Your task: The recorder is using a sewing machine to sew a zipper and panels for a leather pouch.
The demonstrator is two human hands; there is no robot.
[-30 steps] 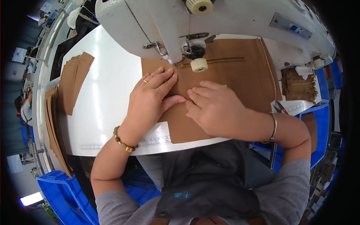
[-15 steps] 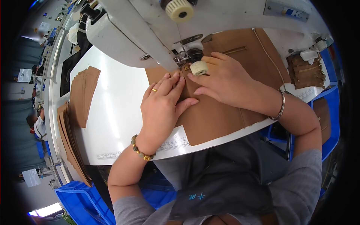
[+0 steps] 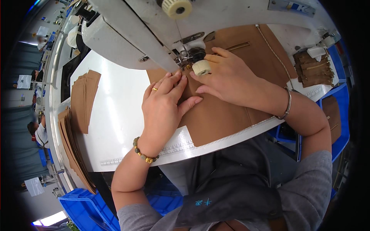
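Observation:
A brown fabric panel (image 3: 221, 121) lies flat on the white sewing table (image 3: 119, 96), partly under the head of a sewing machine (image 3: 123, 32). My left hand (image 3: 163, 102) rests on the panel's left part, fingers stretched forward and thumb apart, fingertips just in front of the presser foot (image 3: 184, 59). To the right, my right hand (image 3: 231, 79) is spread over the fabric, its fingers around a cream ribbed knob (image 3: 202, 67) beside the needle area. Neither hand grips the cloth. The stitching point is partly hidden by machine parts and fingertips.
Brown cut pieces (image 3: 85, 102) are stacked at the left, with another pile (image 3: 73, 144) along the table's edge. Small brown pieces (image 3: 314, 69) lie at the right, near a blue bin (image 3: 341, 119). Blue crates (image 3: 86, 206) stand below left. A ruler strip (image 3: 231, 135) follows the front edge.
The brown panel has shifted slightly away from me, showing more of the ruler strip at the front edge. Both hands keep nearly the same pose on it. The view has tilted a little.

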